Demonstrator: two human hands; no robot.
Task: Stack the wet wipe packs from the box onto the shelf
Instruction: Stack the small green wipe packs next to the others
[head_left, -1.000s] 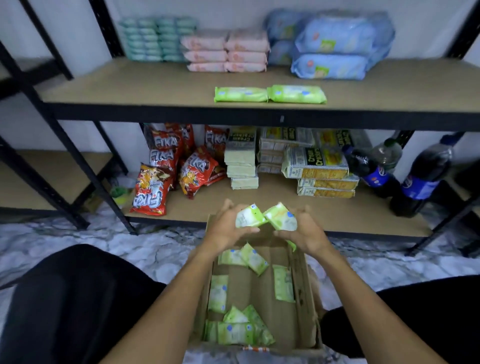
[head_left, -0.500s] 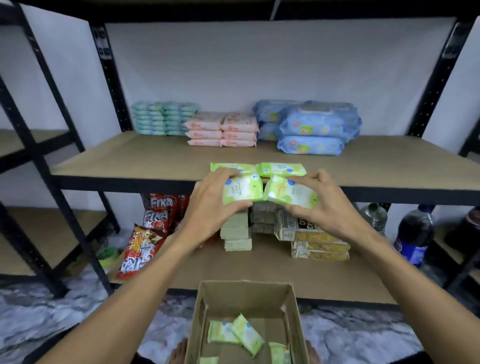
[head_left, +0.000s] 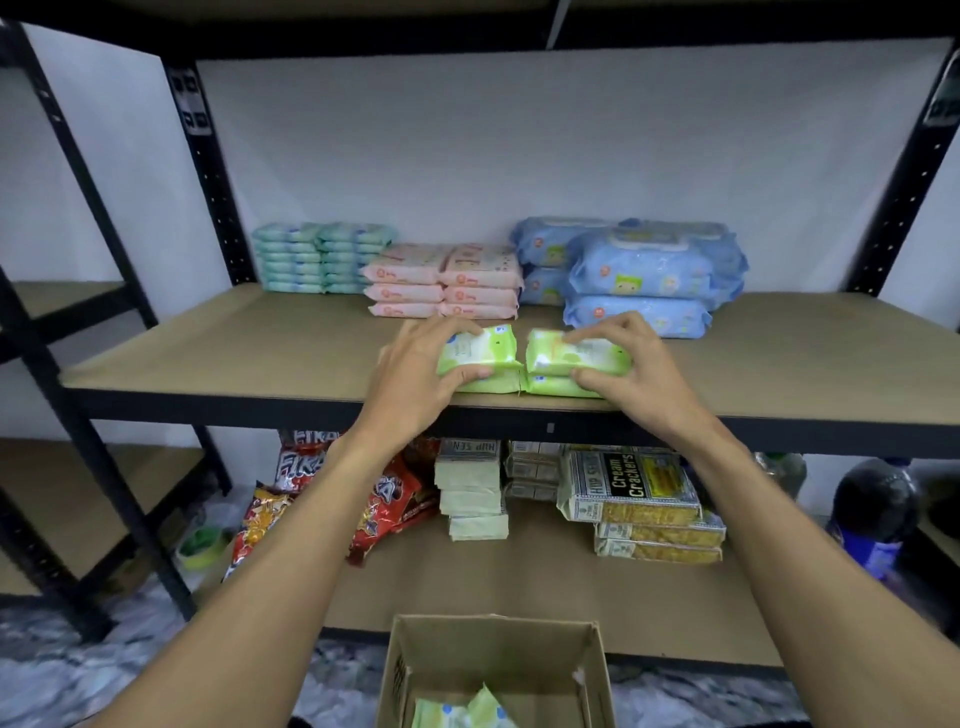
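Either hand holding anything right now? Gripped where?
Both: left hand grips the left green pack, right hand the right green pack, each at its outer end, thumb on near edge, fingers over the top.

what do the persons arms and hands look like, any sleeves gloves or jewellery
Both are bare. The left hand and right hand wear no gloves, rings or watch, and no sleeve shows on either forearm up to the picture's edge.
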